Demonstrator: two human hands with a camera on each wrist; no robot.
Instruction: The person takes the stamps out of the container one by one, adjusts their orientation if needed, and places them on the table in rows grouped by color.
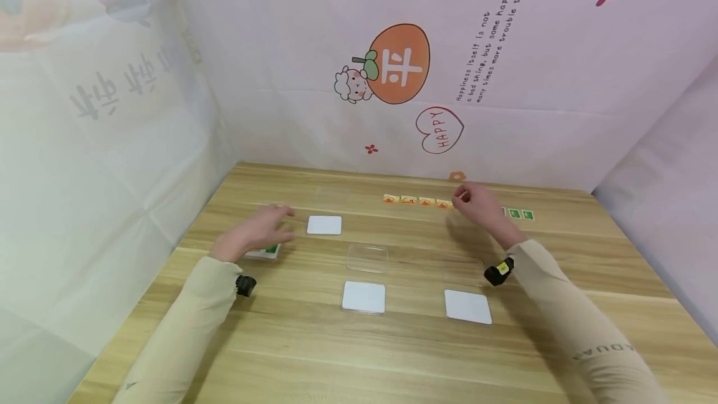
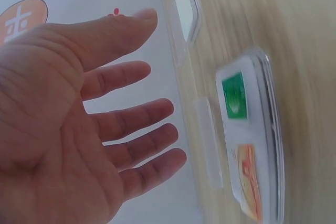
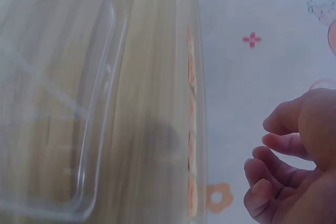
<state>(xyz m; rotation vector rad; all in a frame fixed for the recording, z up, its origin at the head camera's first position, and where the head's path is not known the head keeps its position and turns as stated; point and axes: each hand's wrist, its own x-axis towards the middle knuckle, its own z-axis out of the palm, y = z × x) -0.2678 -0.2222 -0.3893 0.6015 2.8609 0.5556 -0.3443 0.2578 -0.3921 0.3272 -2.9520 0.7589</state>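
Note:
My left hand (image 1: 260,229), fingers spread and holding nothing, hovers over a white card case (image 1: 263,253) at the table's left. In the left wrist view this case (image 2: 249,140) bears a green sticker (image 2: 234,96) and an orange sticker (image 2: 249,179). At the back, my right hand (image 1: 479,206) is by the right end of a row of orange picture stickers (image 1: 426,202). Its fingers are bent, with thumb and index fingertips close together; the right wrist view shows nothing between them. Green stickers (image 1: 515,213) lie just right of that hand, partly hidden by it.
White rectangular cards lie at left centre (image 1: 324,225), front centre (image 1: 363,297) and front right (image 1: 468,306). Clear plastic covers rest behind them, one in the middle (image 1: 367,259), another at right (image 1: 462,271). A printed white cloth (image 1: 291,111) hangs behind the wooden table (image 1: 314,354).

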